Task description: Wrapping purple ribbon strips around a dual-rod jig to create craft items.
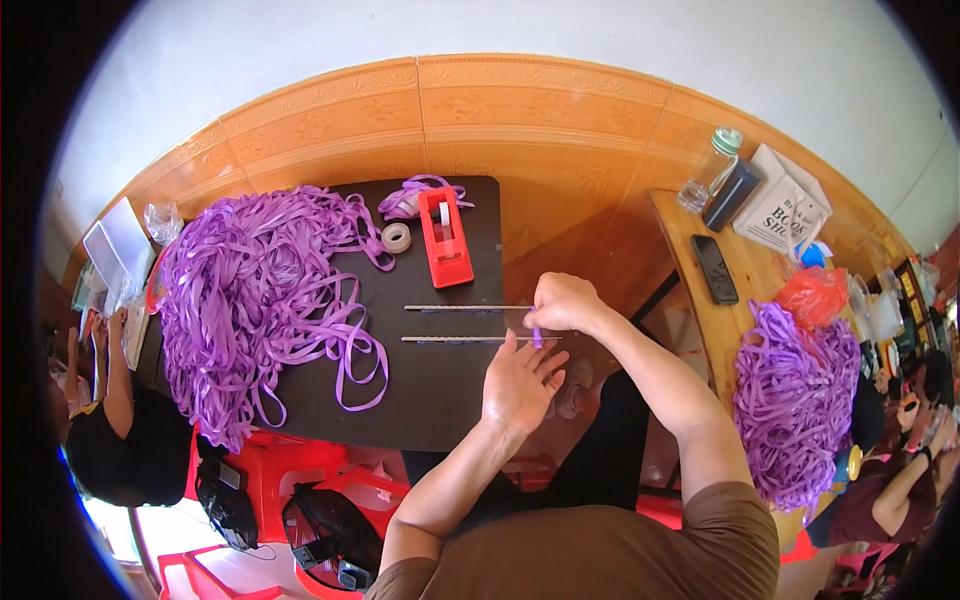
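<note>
Two thin metal rods lie parallel across the dark table's right edge, a far rod point(455, 308) and a near rod point(460, 339). A short piece of purple ribbon point(537, 337) hangs at their right ends. My right hand point(566, 303) is closed on that ribbon at the far rod's end; its fingertips are partly hidden. Just below the near rod, my left hand point(520, 388) is palm up with its fingers apart, the thumb close to the rod and the fingertips near the ribbon's lower end.
A big heap of purple ribbon point(255, 290) covers the table's left side. A red tape dispenser point(452, 262) and a tape roll point(396, 238) stand behind the rods. On the wooden table at right are a phone point(714, 270), a bottle point(712, 170) and more ribbon point(795, 410). People sit at both sides.
</note>
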Available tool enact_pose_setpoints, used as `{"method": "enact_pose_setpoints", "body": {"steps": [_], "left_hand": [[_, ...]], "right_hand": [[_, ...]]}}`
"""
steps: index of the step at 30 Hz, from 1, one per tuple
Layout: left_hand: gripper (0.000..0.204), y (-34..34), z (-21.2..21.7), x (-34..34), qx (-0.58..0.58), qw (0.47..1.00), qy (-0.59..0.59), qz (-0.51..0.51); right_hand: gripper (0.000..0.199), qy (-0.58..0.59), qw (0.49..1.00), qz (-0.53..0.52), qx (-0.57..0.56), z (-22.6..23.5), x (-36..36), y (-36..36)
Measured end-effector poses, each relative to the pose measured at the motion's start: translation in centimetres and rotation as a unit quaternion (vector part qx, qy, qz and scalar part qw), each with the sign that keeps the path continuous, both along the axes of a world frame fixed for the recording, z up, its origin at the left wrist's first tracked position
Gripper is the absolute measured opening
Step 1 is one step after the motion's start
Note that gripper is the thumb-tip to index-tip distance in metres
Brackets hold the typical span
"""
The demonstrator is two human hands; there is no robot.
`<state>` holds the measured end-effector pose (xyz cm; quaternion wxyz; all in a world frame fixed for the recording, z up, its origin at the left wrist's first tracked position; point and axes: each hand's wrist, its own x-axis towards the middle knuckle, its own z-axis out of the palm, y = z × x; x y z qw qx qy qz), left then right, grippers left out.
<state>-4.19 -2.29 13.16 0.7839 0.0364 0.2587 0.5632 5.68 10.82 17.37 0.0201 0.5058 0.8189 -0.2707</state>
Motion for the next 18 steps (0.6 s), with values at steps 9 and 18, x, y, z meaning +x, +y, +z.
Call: {"method": "enact_pose_setpoints", "body": {"steps": [9, 18], "left_hand": [[0.061, 0.2, 0.1, 0.0, -0.017, 0.999, -0.028, 0.003], [0.056, 0.2, 0.3, 0.1, -0.012, 1.0, -0.025, 0.003]], "right_hand": [[0.025, -0.044, 0.983, -0.025, 0.175, -0.3, -0.6, -2.9], [0.036, -0.026, 0.946, -0.043, 0.32, -2.2, -0.4, -4.4]]}}
